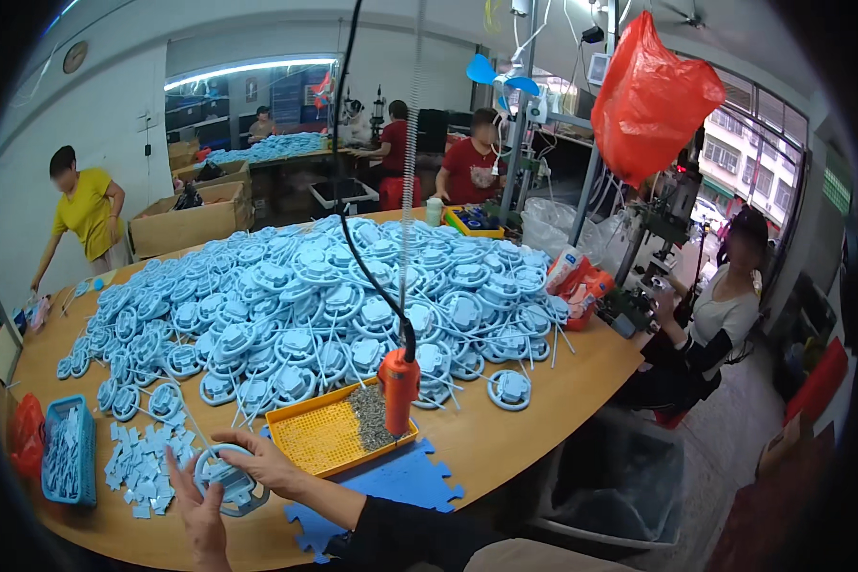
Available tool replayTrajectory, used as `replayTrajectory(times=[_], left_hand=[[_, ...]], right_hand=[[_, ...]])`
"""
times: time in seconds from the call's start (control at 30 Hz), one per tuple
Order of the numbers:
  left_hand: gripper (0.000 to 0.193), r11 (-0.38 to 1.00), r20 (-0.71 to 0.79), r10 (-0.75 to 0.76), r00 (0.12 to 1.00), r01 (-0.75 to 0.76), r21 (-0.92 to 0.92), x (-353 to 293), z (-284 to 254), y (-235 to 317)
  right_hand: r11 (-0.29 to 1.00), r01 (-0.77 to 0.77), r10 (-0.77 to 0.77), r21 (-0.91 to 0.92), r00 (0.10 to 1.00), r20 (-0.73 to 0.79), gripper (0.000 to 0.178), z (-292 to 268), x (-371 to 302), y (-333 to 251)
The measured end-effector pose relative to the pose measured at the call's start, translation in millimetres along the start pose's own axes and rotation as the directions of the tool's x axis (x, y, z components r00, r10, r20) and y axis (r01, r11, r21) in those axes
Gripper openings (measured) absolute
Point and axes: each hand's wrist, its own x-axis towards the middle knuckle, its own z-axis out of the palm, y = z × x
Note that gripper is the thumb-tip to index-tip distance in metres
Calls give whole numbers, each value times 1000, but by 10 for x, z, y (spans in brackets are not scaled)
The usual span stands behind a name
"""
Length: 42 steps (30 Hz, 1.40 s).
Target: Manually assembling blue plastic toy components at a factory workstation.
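Low at the left of the head view, I hold a light-blue plastic ring-shaped part point(229, 474) with a boxy centre and a thin stem. My left hand point(200, 515) supports its left side, with the thumb against the front and the fingers stretched up behind. My right hand point(269, 465) grips its upper right rim from above. Small flat light-blue plates point(141, 467) lie scattered beside my left hand. An orange electric screwdriver point(399, 391) hangs on a coiled spring over a yellow tray point(305, 440), whose right part holds many small screws point(370, 419).
A large heap of similar blue parts point(353, 276) covers the table point(553, 396). A blue basket point(70, 453) of small pieces stands left, beside a red bag point(27, 434). A blue foam mat point(391, 481) lies under the tray. Several people work around; a lined bin point(620, 477) stands right.
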Motion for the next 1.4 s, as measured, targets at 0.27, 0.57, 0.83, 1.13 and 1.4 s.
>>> replayTrajectory(times=[0.27,0.57,0.83,1.13,1.4], left_hand=[[50,965,-135,222,966,-237,-114,-320,-83,-247],[44,985,-44,37,998,-44,-169,899,-198,404],[41,942,-99,-154,983,116,-314,547,-379,-117],[52,791,-201,199,959,-36,610,308,-2723,-565],[55,790,-211,80,974,67,609,531,-2995,-300]], right_hand=[[749,98,-146,-655,989,-19,39,-129,-48,62],[503,358,-740,-787,649,-178,81,-55,-421,-1078],[490,288,-718,-823,669,-192,74,16,-255,-1337],[-64,114,145,-991,984,104,48,60,862,229],[-198,252,67,-947,968,244,25,108,1405,906]])
